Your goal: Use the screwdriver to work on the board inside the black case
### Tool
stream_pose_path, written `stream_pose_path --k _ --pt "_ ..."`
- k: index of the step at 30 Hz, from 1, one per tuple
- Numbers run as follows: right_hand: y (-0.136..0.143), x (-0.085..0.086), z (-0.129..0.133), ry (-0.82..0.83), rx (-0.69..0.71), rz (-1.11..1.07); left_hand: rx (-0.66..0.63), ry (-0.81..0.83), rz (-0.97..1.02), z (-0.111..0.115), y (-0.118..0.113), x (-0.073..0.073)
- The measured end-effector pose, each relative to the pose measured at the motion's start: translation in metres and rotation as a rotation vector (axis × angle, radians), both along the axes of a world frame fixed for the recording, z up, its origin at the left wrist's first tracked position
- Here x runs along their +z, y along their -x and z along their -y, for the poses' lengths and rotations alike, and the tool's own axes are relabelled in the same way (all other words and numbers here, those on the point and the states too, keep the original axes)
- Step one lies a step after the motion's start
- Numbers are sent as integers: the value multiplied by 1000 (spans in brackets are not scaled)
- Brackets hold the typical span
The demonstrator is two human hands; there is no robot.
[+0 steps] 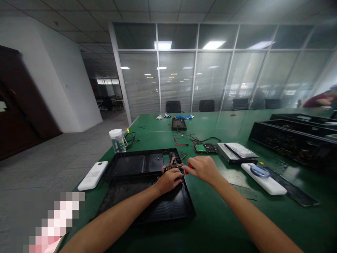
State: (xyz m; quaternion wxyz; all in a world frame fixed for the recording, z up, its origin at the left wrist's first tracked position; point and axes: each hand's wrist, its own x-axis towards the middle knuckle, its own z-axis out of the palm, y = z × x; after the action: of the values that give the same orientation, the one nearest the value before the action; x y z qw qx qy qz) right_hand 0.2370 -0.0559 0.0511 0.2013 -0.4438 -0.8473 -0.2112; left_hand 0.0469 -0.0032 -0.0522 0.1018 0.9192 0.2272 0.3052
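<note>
A black case (134, 165) lies opened on the green table, its flat black panel (158, 207) on the near side. At the case's right end sits a bundle of striped wires (172, 163). My left hand (170, 181) is over this end, fingers curled and pressed together by the wires; what they pinch is hidden. Just right of it, my right hand (204, 168) is closed round a small tool with orange-red handles (186, 172). Its tip is too small and covered to make out, close to the left fingertips.
A clear bottle (117, 141) and a white power bank (93, 175) stand left. Behind are a green circuit board (201, 148) and loose cables (181, 143). Rightward lie a metal drive (237, 151), a white device (263, 179) and large black casings (289, 140). Someone's arm (319, 102) shows far right.
</note>
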Motion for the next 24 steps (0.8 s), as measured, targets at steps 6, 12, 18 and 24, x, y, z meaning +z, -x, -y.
stream_pose_path --k 6,12,18,24 --pt "26 36 11 262 -258 80 9 6 4 0 0 -1" --pt "24 40 6 367 -397 24 8 12 7 -1 0 -2" --pt "24 39 5 385 -317 7 1 12 5 -1 0 0" --pt "21 37 2 384 -370 7 6 23 -6 1 0 1"
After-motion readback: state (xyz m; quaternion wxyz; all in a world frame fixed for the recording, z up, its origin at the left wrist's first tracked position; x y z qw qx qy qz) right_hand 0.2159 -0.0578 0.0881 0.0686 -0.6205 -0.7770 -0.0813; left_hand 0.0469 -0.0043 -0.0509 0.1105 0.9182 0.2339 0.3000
